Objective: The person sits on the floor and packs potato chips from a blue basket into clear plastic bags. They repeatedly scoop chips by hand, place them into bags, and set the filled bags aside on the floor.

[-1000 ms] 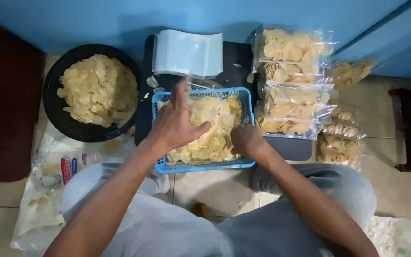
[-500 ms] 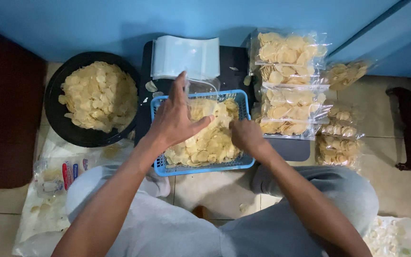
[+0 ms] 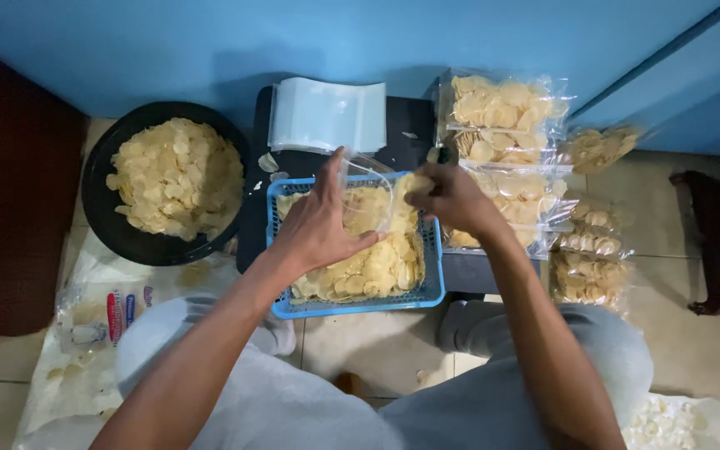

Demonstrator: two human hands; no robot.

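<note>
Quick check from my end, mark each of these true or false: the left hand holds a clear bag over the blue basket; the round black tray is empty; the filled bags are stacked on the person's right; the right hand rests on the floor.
1. The left hand holds a clear bag over the blue basket. True.
2. The round black tray is empty. False: it is heaped with pale chips.
3. The filled bags are stacked on the person's right. True.
4. The right hand rests on the floor. False: it is raised at the bag's mouth, fingers closed on some chips.
</note>
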